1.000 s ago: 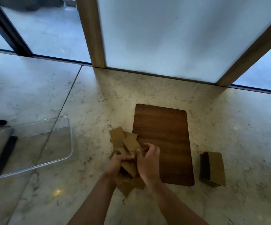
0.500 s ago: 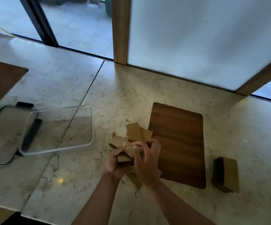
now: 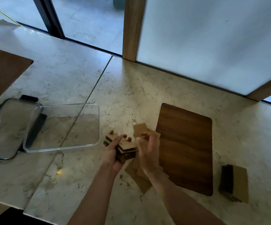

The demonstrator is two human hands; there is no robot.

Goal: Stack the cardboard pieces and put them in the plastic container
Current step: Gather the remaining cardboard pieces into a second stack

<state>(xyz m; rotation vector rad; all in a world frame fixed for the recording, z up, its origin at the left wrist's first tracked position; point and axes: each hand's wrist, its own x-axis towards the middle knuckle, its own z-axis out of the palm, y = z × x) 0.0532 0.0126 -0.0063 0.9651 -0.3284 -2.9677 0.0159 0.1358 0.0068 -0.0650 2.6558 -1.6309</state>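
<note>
My left hand [image 3: 113, 153] grips a thick stack of brown cardboard pieces [image 3: 127, 149] just above the marble counter, fingers curled over its far edge. My right hand [image 3: 147, 151] hovers beside the stack's right side with fingers loosely curled and nothing plainly held. Loose cardboard pieces [image 3: 140, 129] lie behind the hands, and more loose pieces [image 3: 139, 177] lie under my right wrist. The clear plastic container [image 3: 61, 127] stands just left of the hands. A second cardboard stack [image 3: 234, 185] lies at the far right.
A dark wooden board [image 3: 186, 148] lies right of my hands. The container's lid [image 3: 5, 129] with black clips lies partly under the container's left side. Another wooden board [image 3: 0, 70] sits at the far left. Glass panels and wooden posts [image 3: 132, 28] bound the counter behind.
The pieces have been gathered from a loose fan into a squared stack in my left hand. My right hand has come off the stack. The view has swung left, showing more of the container.
</note>
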